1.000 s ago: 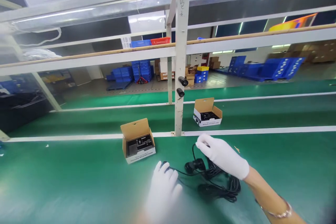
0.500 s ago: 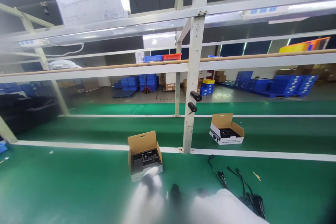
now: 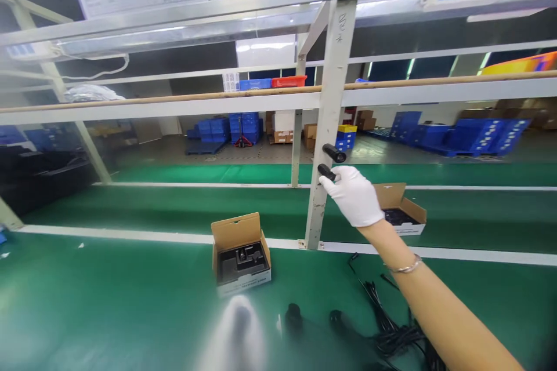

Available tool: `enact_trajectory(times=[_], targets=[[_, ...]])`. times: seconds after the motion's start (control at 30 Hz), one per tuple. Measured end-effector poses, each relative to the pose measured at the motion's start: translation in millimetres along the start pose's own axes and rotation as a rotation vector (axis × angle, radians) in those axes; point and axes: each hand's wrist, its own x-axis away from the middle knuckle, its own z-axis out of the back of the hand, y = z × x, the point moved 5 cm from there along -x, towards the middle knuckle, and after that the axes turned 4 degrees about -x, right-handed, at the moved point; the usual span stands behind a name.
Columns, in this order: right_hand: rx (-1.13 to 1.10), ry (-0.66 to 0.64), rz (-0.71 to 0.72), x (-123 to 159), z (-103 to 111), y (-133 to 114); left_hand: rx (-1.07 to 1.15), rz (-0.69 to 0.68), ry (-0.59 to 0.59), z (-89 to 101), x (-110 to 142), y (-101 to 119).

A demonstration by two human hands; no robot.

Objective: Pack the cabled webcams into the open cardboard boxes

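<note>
- Fingers point(image 3: 329, 186) of the right hand point(image 3: 354, 200) clamped on the lower black tube point(image 3: 324, 171), out at the post point(image 3: 328, 122)!
- Up it's come from low over the desk point(image 3: 143, 295), arm point(image 3: 435, 295) stretched forward.
- Left hand point(image 3: 235, 336) low, blurred; can't tell its grip.

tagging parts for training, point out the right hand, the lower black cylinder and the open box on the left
right hand point(image 3: 354, 198): head view, on its back
lower black cylinder point(image 3: 325, 171): head view, on its side
open box point(image 3: 236, 232): head view, on its raised flap
</note>
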Motion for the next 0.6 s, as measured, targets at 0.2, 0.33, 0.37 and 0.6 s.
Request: enact_trajectory(times=[0.2,0.33,0.37,0.6], targets=[[-0.28,-0.225,0.062,53.8,37.9,-49.6,-0.022,0.027,0.034,-10.7,-16.7,-0.2],[-0.612,-0.756,0.502,136.3,46.6,-127.1,0.09,0.16,-0.005,-13.2,-19.3,-14.0],[-0.646,-0.855,0.557,152.3,48.1,-140.9,0.119,0.212,0.0,-13.8,-17.2,-19.5],[-0.525,-1.02,0.402,184.7,53.6,-166.6,-0.009,0.336,0.041,-10.1,5.5,-45.6]])
